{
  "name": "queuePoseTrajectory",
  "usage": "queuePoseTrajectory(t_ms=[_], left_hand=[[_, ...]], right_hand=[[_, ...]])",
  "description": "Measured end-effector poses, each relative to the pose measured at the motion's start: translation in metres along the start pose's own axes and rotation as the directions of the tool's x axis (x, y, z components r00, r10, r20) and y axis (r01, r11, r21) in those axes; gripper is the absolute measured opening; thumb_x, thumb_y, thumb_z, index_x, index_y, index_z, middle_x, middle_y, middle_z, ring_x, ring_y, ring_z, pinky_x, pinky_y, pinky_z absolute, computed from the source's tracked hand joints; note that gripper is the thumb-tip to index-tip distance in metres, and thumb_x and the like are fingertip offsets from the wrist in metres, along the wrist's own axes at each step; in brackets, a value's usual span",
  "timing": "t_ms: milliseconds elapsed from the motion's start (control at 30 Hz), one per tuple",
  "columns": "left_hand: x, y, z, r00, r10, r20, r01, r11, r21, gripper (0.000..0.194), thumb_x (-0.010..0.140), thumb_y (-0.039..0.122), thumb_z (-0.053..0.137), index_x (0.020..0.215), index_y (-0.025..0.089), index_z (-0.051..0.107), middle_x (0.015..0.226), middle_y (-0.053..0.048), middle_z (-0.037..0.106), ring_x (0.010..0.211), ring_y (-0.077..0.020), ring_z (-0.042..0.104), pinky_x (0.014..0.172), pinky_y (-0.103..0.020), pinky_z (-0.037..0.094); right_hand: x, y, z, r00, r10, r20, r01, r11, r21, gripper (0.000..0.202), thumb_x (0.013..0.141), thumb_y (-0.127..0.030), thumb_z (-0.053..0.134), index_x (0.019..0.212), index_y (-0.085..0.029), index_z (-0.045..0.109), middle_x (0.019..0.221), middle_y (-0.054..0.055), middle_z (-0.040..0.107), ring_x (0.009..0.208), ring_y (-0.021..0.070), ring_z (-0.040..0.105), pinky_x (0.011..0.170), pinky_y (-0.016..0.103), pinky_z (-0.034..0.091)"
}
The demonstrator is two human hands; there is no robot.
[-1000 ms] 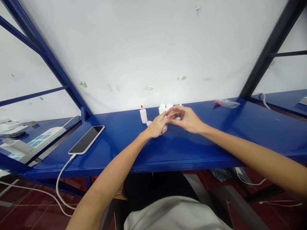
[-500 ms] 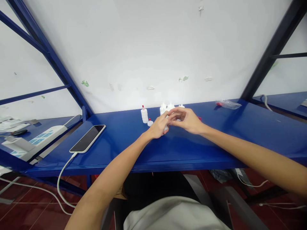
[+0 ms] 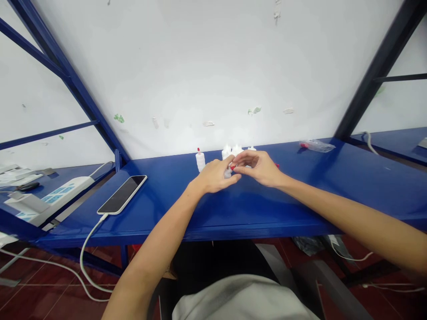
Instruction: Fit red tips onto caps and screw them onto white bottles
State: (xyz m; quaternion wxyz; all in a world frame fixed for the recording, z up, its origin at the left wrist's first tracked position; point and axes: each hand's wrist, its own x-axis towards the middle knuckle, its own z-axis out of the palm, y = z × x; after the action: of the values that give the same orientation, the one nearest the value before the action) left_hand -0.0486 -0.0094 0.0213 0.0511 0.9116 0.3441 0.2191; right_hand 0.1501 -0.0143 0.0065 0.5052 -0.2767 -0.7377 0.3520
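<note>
My left hand [image 3: 215, 174] is closed around a small translucent white plastic piece [image 3: 227, 174], mostly hidden by the fingers. Thumb and forefinger of my right hand [image 3: 258, 168] pinch a small red tip cap [image 3: 232, 167] right at the top of that white piece. Just behind the left hand stands a white squeeze bottle [image 3: 200, 161] with a red tip, upright, its base partly covered. More white bottles with pointed nozzles [image 3: 227, 152] stand behind both hands, their lower parts hidden. Something red [image 3: 277, 166] peeks out beyond the right wrist.
The blue tabletop [image 3: 160, 195] meets a white wall at the back. A phone [image 3: 122, 194] with a charging cable lies on the left. At the back right is a clear plastic bag [image 3: 316, 145] with red pieces. Off to the left sits a power strip [image 3: 63, 193].
My left hand has shifted slightly left and turned, its thumb now extended below the white piece. The red cap at my right fingertips has come into view. The small red-tipped piece on the table is hidden now.
</note>
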Motion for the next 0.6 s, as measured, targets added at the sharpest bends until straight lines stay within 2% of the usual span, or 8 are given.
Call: queuePoseTrajectory(t_ms=[100,200,267,367,467,533,600], left_hand=[[-0.004,-0.005,-0.014,0.999,-0.015,0.042,0.011,0.994,0.105,0.041,0.085,0.049,0.058,0.112,0.018,0.061,0.07,-0.001,0.064,0.062,-0.017,0.057,0.064,-0.029,0.039],[-0.006,-0.012,-0.023,0.998,-0.03,0.046,0.025,0.995,0.101,0.044,0.083,0.053,0.06,0.11,0.019,0.067,0.067,0.0,0.063,0.058,-0.0149,0.055,0.06,-0.027,0.036],[-0.007,-0.02,-0.028,0.995,-0.08,0.051,0.076,0.993,0.088,0.05,0.082,0.06,0.06,0.113,0.021,0.07,0.069,-0.001,0.066,0.061,-0.0163,0.057,0.06,-0.028,0.036],[-0.011,-0.033,-0.037,0.975,-0.221,0.02,0.218,0.972,0.086,0.056,0.083,0.064,0.057,0.119,0.023,0.07,0.078,-0.004,0.071,0.071,-0.0203,0.063,0.065,-0.029,0.04],[-0.018,-0.045,-0.042,0.948,-0.317,0.04,0.312,0.946,0.094,0.06,0.088,0.066,0.048,0.127,0.025,0.067,0.105,-0.007,0.074,0.086,-0.0244,0.066,0.075,-0.032,0.045],[-0.022,-0.051,-0.042,0.929,-0.361,0.079,0.352,0.929,0.11,0.061,0.09,0.065,0.044,0.134,0.027,0.061,0.124,-0.007,0.069,0.099,-0.0282,0.066,0.085,-0.035,0.047],[-0.025,-0.056,-0.038,0.909,-0.403,0.104,0.39,0.912,0.124,0.062,0.092,0.064,0.041,0.141,0.029,0.055,0.137,-0.006,0.063,0.113,-0.0317,0.063,0.094,-0.038,0.046]], right_hand=[[0.001,-0.001,-0.003,0.999,0.01,-0.035,-0.011,0.999,-0.04,0.033,0.071,-0.04,0.081,0.092,-0.018,0.068,0.089,0.008,0.076,0.079,0.0202,0.07,0.079,0.04,0.058],[0.0,-0.002,-0.004,0.999,-0.013,-0.045,0.008,0.992,-0.125,0.028,0.075,-0.039,0.078,0.092,-0.018,0.068,0.087,0.007,0.075,0.075,0.0191,0.069,0.075,0.038,0.057],[0.0,-0.001,-0.005,0.998,-0.049,-0.034,0.041,0.974,-0.222,0.024,0.08,-0.037,0.073,0.094,-0.018,0.069,0.093,0.007,0.074,0.074,0.0181,0.068,0.072,0.036,0.056],[-0.001,0.005,-0.006,0.995,-0.067,0.078,0.094,0.908,-0.409,0.017,0.082,-0.031,0.068,0.094,-0.019,0.07,0.101,0.008,0.07,0.074,0.017,0.067,0.072,0.034,0.055],[-0.001,0.013,-0.007,0.961,0.059,0.27,0.094,0.849,-0.52,0.014,0.082,-0.025,0.068,0.094,-0.018,0.07,0.095,0.008,0.07,0.075,0.0174,0.067,0.071,0.032,0.054],[-0.002,0.016,-0.008,0.927,0.142,0.348,0.083,0.826,-0.558,0.014,0.084,-0.024,0.066,0.095,-0.016,0.069,0.092,0.008,0.071,0.077,0.0185,0.067,0.071,0.031,0.053],[-0.002,0.016,-0.008,0.909,0.168,0.382,0.094,0.809,-0.581,0.015,0.086,-0.026,0.065,0.096,-0.016,0.069,0.092,0.008,0.071,0.081,0.0196,0.067,0.073,0.032,0.053]])
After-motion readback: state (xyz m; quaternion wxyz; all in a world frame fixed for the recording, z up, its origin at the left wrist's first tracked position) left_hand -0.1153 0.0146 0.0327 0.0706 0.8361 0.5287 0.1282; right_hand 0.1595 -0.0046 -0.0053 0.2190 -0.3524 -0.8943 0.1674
